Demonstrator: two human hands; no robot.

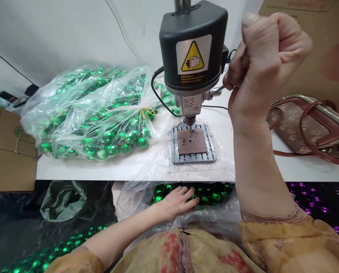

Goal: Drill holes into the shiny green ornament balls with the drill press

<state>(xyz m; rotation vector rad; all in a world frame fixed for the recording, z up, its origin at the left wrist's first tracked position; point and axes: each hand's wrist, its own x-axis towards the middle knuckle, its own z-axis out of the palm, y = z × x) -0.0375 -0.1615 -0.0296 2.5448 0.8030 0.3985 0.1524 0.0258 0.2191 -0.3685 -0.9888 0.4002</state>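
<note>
My right hand [267,57] is raised at the right of a small black drill press [193,49], its fingers wrapped round the feed lever [222,89], most of which the hand hides. Low in front of the table, my left hand [178,203] lies with fingers spread over shiny green faceted balls [212,197] in an open clear plastic bag [215,218] on my lap. Under the drill chuck, a brown square plate [196,148] with a small dark hole rests on the grey slotted base [211,157]. Dark shavings are scattered over both.
Tied clear bags of green balls [101,117] fill the table's left side. A cardboard box [10,151] stands at far left, and a brown handbag [303,125] at right before a large carton [314,49]. Purple balls [308,197] and more green ones [69,242] lie below the table edge.
</note>
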